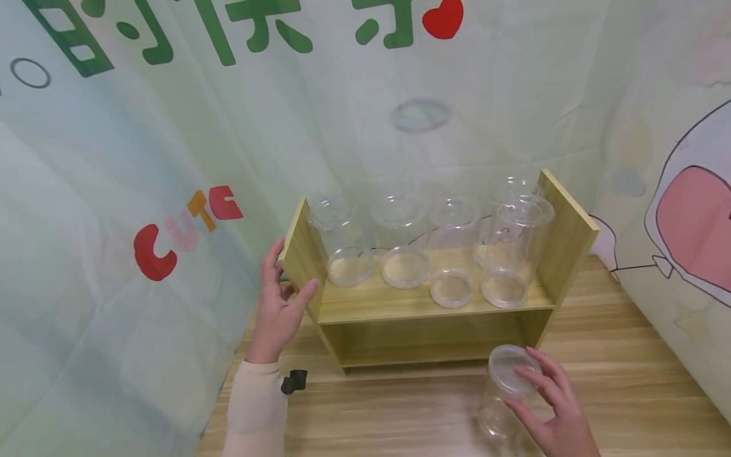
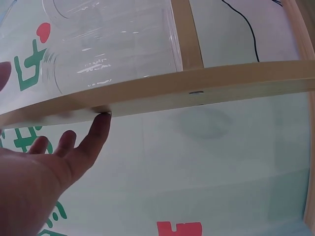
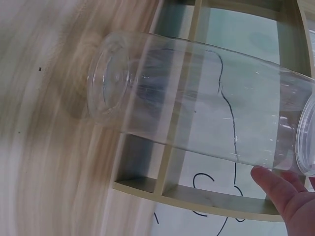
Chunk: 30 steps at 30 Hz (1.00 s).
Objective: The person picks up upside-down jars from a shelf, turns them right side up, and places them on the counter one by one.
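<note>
My left hand [image 1: 278, 317] is at the left side panel [image 1: 297, 251] of a small two-level wooden shelf, its thumb on the inner side and its fingers on the outer side. The left wrist view shows one fingertip [image 2: 103, 118] touching that panel. My right hand [image 1: 556, 406] holds a clear plastic jar [image 1: 493, 412] near its lid [image 1: 511, 368], in front of the shelf's right half. In the right wrist view the thumb [image 3: 275, 184] lies near the lidded end, and the jar's round base [image 3: 110, 81] shows close over the table.
Several clear jars stand in a row on the shelf's upper board [image 1: 365, 304], including one jar [image 1: 348, 263] by the left panel and another [image 1: 508, 285] near the right panel [image 1: 571, 235]. A printed curtain [image 1: 354, 139] hangs behind. The wood-grain table [image 1: 388, 412] extends in front.
</note>
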### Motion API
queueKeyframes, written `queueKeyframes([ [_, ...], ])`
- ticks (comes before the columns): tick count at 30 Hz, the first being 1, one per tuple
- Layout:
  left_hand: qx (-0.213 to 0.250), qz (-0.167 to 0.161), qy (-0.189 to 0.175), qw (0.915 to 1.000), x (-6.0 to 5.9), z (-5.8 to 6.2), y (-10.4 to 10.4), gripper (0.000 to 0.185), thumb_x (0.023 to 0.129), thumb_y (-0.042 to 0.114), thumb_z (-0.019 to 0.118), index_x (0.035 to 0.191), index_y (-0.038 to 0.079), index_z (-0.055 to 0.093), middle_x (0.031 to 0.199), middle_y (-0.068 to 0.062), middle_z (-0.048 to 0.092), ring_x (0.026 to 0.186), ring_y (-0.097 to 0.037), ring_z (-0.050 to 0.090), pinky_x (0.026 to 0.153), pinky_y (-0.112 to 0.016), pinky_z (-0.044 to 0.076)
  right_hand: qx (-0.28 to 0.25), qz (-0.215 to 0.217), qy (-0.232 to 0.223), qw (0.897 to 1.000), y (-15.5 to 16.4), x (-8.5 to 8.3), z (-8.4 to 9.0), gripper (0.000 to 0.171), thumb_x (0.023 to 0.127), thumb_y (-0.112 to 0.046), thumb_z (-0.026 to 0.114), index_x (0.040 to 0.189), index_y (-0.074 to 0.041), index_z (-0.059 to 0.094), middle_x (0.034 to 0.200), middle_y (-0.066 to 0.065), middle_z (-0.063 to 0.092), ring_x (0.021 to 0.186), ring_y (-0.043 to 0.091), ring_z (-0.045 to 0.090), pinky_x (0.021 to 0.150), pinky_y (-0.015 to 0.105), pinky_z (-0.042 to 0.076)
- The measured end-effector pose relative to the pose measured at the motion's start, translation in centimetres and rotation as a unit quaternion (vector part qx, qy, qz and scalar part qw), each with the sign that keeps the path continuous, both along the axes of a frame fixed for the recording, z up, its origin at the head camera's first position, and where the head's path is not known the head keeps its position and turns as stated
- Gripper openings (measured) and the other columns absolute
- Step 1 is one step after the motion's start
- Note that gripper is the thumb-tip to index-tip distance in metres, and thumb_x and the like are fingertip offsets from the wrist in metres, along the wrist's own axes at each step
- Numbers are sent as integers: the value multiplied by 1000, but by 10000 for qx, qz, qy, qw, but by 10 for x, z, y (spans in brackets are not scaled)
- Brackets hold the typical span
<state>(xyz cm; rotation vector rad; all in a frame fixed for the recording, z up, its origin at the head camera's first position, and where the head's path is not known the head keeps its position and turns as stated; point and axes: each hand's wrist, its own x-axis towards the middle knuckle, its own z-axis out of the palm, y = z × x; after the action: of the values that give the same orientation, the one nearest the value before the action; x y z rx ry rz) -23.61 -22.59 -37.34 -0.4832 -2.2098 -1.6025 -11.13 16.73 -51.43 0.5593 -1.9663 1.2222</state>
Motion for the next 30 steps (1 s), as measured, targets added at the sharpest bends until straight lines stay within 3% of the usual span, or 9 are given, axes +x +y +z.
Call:
queueKeyframes([
  [9, -3, -100, 50, 9999, -2, -1, 0, 78, 94, -1, 63, 154, 24, 21, 130, -26, 48, 108, -39, 55, 78, -26, 52, 17, -218, 318, 9993, -7, 5, 10, 59, 92, -43, 66, 99, 15, 64, 119, 41, 49, 129, 12, 46, 91, 12, 43],
  [25, 41, 53, -221, 9997, -1, -3, 4, 77, 95, 2, 63, 153, 27, 20, 131, -22, 47, 109, -38, 54, 74, -30, 54, -47, -243, 328, 9992, -6, 9, 1, 62, 92, -43, 66, 102, 18, 61, 120, 43, 46, 128, 12, 45, 90, 13, 44],
  [30, 40, 69, -316, 9995, -1, -2, 4, 77, 94, 2, 63, 153, 28, 20, 130, -23, 47, 105, -36, 55, 75, -43, 56, 20, -247, 371, 9990, -7, 8, 2, 62, 92, -44, 65, 101, 17, 61, 120, 43, 46, 127, 11, 45, 91, 11, 43],
])
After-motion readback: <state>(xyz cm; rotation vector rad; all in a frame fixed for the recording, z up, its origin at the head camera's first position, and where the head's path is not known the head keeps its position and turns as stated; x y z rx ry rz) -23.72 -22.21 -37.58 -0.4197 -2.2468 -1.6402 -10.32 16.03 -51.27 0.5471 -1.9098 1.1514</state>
